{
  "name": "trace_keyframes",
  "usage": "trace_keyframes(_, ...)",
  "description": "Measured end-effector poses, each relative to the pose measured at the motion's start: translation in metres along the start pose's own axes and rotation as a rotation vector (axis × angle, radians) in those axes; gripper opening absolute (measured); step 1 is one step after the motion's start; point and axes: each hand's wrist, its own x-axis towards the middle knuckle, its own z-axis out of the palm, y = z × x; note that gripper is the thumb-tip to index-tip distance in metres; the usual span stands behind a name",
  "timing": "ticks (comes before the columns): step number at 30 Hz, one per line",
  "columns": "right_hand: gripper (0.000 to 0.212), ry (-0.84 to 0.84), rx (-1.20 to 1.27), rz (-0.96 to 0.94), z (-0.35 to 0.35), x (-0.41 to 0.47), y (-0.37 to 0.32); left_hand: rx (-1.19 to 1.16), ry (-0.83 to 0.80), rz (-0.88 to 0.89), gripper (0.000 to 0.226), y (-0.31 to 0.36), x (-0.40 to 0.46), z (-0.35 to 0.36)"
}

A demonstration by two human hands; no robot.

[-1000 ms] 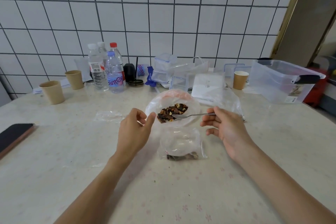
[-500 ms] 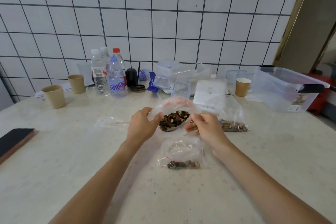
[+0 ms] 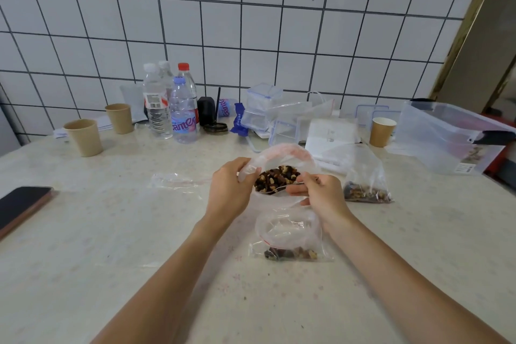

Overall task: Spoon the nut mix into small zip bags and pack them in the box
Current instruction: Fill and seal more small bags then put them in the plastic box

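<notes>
Left hand (image 3: 229, 190): thumb and fingertips curled, pinching the left rim of the open supply bag (image 3: 282, 153). Right hand (image 3: 321, 195): fingers curled narrow round the handle of a metal spoon (image 3: 275, 190), whose bowl sits in the nut mix (image 3: 277, 177) inside that bag. Bag held up off the surface, mouth open toward the camera.

Just nearer the person, below the hands: a small zip bag (image 3: 290, 234) lying on the table, mouth gaping, a thin layer of nuts along its bottom edge. To the right, a second filled bag (image 3: 365, 184) rests on the table. To the left, an empty flat bag (image 3: 176, 180).

Table (image 3: 111, 246): pale, marbled top with faint flower prints. Dark phone (image 3: 22, 207) at the left edge. Back row along the wall: two paper cups (image 3: 83, 137), water bottles (image 3: 183, 112), small clear lidded containers (image 3: 261, 109), a white flat box (image 3: 331, 134), a third paper cup (image 3: 382, 131). Large clear plastic box (image 3: 446, 137) at far right, tilted.

Wall (image 3: 251, 22): white square tiles, dark grout. Brass-coloured door frame (image 3: 469, 17) at right.
</notes>
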Motion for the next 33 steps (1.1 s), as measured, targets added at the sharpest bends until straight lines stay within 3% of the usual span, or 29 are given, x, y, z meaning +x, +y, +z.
trace_keyframes(20, 0.026, -0.058, 0.14, -0.02, -0.015, 0.0, 0.009, 0.004, 0.071, 0.02, 0.028, -0.003, 0.001, -0.002)
trace_keyframes(29, 0.026, -0.058, 0.172, -0.1, -0.041, -0.016, -0.008, 0.087, 0.06, 0.006, 0.059, 0.0, -0.006, -0.009)
trace_keyframes(33, 0.027, -0.069, 0.203, -0.124, -0.062, -0.031, -0.02, 0.106, 0.119, 0.107, 0.055, 0.005, -0.012, -0.017)
